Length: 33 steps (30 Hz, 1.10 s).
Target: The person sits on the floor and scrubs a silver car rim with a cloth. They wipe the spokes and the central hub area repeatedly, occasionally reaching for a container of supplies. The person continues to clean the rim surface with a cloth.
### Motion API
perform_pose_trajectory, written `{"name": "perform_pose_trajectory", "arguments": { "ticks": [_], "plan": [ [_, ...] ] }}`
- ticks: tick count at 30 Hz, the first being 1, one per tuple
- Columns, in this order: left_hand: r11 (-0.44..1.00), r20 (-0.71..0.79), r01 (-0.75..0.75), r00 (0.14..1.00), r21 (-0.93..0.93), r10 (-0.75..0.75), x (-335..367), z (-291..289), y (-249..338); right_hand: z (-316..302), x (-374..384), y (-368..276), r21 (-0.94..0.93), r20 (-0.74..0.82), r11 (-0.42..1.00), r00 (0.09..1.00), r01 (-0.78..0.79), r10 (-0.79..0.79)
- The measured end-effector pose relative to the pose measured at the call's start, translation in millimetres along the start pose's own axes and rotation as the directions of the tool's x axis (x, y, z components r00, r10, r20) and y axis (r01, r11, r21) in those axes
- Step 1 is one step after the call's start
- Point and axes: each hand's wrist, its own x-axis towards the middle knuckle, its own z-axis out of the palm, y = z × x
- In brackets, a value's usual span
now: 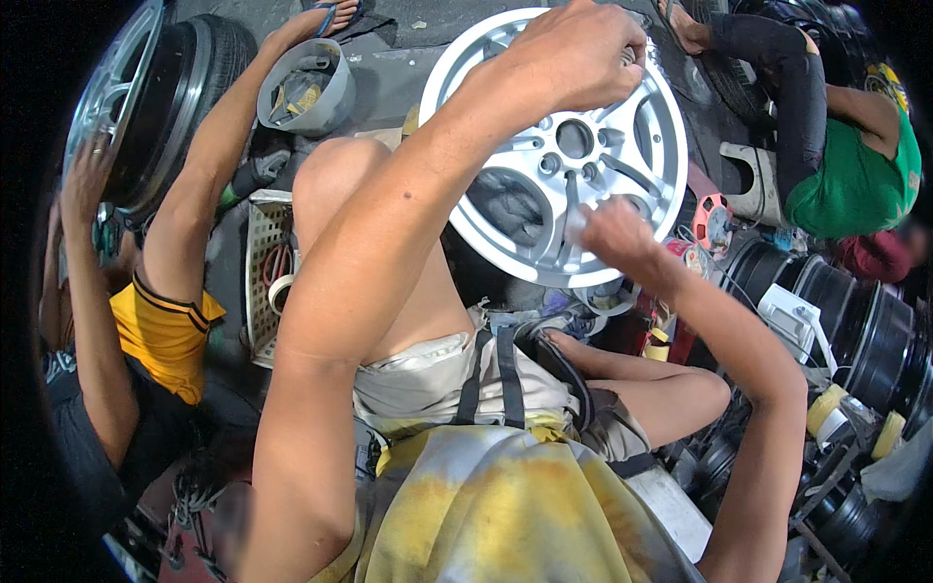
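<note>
A silver alloy wheel stands tilted in front of me, its spoked face toward me. My left hand reaches across its far part, fingers curled over the metal near the outer rim. My right hand is at the near right part of the wheel, closed against a spoke. Motion blurs its fingertips, and whatever they hold is too smeared to make out. Round the hub hole, several bolt holes show between the hands. My left forearm hides part of the wheel's left side.
On the left, a co-worker's hand touches another wheel beside a tire. A grey bucket and a cream plastic basket stand near my knee. At right are a person in green, a red reel and dark wheel rims.
</note>
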Motion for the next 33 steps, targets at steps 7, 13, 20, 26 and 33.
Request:
{"name": "perform_pose_trajectory", "arguments": {
  "ticks": [7,13,20,26,33],
  "plan": [
    [0.997,0.057,0.052,0.997,-0.057,-0.049,-2,-10,7,-9,6,27,-0.02,-0.066,0.996,0.994,-0.089,0.087],
    [0.998,-0.001,0.019,1.0,-0.052,-0.02,-3,-11,1,24,-23,-27,0.136,-0.055,0.987,0.996,0.082,-0.076],
    [0.999,0.022,0.025,0.999,-0.047,-0.024,-3,-9,3,8,-10,5,0.049,-0.201,0.998,0.979,0.03,-0.019],
    [0.999,0.06,0.045,0.997,-0.03,-0.043,-2,-24,12,16,-1,10,0.086,-0.251,0.993,0.962,-0.083,0.103],
    [0.998,0.096,0.07,0.993,-0.007,-0.068,1,-17,7,-3,24,32,0.084,-0.211,0.985,0.963,-0.153,0.168]
  ]
}}
